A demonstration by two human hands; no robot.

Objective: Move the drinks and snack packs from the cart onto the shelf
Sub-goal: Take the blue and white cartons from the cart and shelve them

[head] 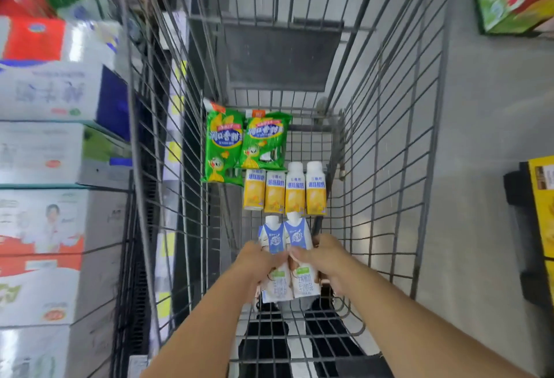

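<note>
Both forearms reach into the wire cart. Left hand and right hand each curl around one of two blue-and-white bottles on the near floor. Farther: four yellow bottles, two green snack packs. Risk: one-handed lifts, a bottle could slip. Chinese print, too blurred to read. Shelf boxes left.
</note>
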